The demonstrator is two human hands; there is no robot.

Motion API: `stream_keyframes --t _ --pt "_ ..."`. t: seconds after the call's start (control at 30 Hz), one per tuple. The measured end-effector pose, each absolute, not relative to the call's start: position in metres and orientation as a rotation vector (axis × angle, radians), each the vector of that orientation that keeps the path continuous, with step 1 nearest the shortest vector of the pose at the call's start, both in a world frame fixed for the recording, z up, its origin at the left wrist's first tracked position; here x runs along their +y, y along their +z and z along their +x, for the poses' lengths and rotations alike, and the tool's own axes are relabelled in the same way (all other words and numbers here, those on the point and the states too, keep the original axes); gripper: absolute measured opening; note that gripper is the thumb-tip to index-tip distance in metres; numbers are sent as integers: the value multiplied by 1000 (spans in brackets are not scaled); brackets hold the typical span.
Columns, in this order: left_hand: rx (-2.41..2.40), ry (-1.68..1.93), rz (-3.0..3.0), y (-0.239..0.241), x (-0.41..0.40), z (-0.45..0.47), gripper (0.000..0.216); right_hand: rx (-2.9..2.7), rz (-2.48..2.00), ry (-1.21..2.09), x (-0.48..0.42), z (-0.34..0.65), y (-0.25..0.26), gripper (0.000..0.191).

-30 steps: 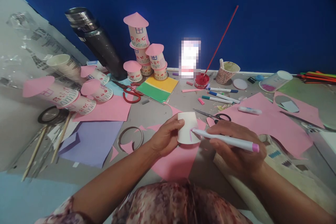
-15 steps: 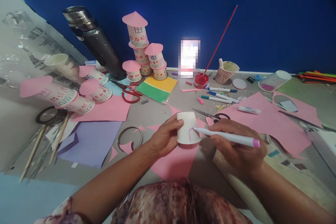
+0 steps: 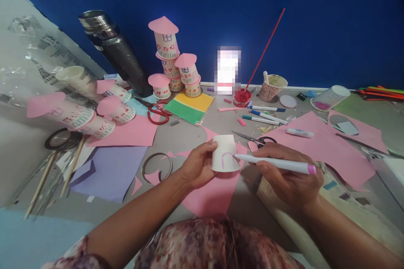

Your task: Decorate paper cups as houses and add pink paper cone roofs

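Note:
My left hand (image 3: 197,164) grips a small white paper cup (image 3: 224,152), held upside down over a pink paper sheet (image 3: 213,193). My right hand (image 3: 287,174) holds a white marker with a pink cap (image 3: 276,164); its tip touches the cup's side, where a pink arch-shaped line is drawn. Both hands are closed on what they hold.
Finished cup houses with pink roofs stand in a stack (image 3: 172,61) at the back and lie at the left (image 3: 72,113). A steel flask (image 3: 115,50), red scissors (image 3: 156,111), black scissors (image 3: 257,138), markers (image 3: 265,114), a red paint pot (image 3: 242,96) and pink paper (image 3: 318,143) surround the hands.
The marker tip has moved up and over on the cup, turning a short pink stroke into an arch. The cup has shifted slightly upward in my left hand.

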State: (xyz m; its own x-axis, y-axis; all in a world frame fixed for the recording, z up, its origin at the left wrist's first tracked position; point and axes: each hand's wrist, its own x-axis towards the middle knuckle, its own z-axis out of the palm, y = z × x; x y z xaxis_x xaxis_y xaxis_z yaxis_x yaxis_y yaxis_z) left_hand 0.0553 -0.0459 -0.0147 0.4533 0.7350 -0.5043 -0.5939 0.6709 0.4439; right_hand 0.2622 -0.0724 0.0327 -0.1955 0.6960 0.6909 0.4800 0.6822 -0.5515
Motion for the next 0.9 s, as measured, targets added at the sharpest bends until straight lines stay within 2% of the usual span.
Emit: stream_keyframes --t 0.5,0.63,0.9 --pt "662 845 263 -26 -45 54 36 -1912 -762 453 -73 264 33 16" --pt "655 885 281 -23 -46 57 29 -1919 -733 460 -74 264 30 17" --pt "661 893 310 -26 -45 58 29 -1953 -664 470 -72 262 29 16"
